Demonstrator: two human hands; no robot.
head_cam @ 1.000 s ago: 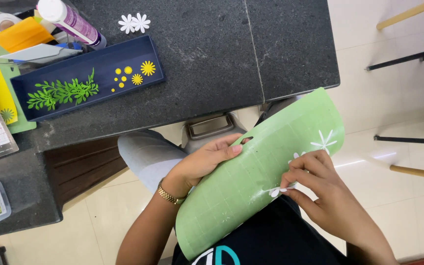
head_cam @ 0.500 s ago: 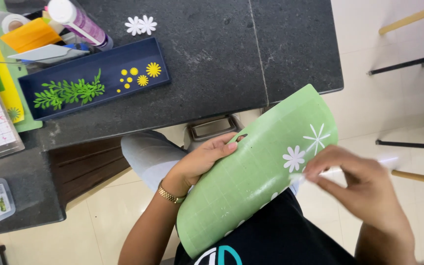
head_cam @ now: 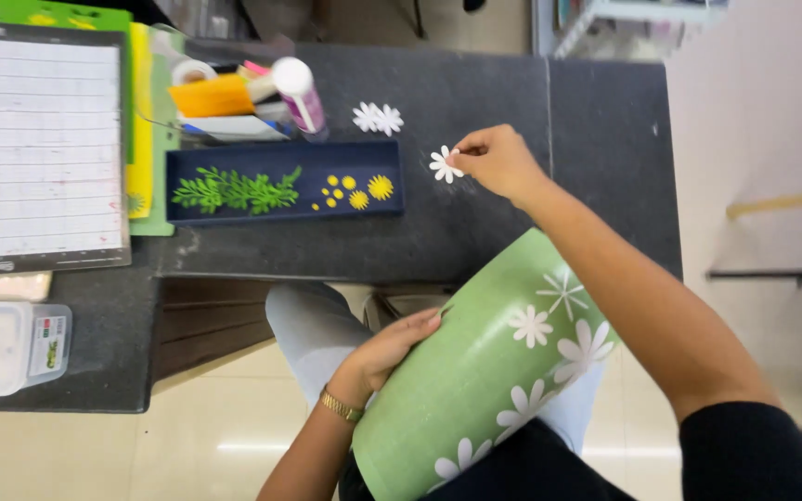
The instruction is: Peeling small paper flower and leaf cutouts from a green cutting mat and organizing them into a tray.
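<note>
White paper flower (head_cam: 442,165) pinched in right hand (head_cam: 498,160) grip over tabletop (head_cam: 475,232) | left hand (head_cam: 392,348) grip holds green mat (head_cam: 461,390)

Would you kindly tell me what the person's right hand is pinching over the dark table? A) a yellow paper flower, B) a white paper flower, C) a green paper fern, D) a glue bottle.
B: the right hand pinches a white paper flower just above the dark table, while the left hand steadies the curved green mat on the lap.
</note>
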